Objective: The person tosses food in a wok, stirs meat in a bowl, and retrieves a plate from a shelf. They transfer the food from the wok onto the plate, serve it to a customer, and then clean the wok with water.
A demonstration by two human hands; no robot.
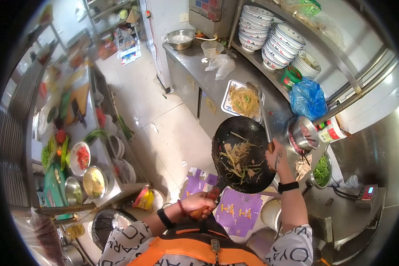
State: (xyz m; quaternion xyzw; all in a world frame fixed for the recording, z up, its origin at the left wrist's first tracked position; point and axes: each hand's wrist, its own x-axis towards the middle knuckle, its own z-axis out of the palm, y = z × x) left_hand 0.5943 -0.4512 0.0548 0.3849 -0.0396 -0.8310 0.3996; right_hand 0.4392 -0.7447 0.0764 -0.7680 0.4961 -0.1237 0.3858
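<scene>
Left hand (pixel 198 206): fingers holding wok (pixel 243 155). Right hand (pixel 277 155), nearer plate (pixel 226 102) beyond wok: fingers round ladle (pixel 265 119), pointing plateward, contact uncertain.

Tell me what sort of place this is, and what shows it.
Probably a commercial kitchen, perhaps a restaurant's: tall stacks of white patterned bowls, a long grey metal counter, and a round black metal wok held by its handle in the person's left hand.
</scene>
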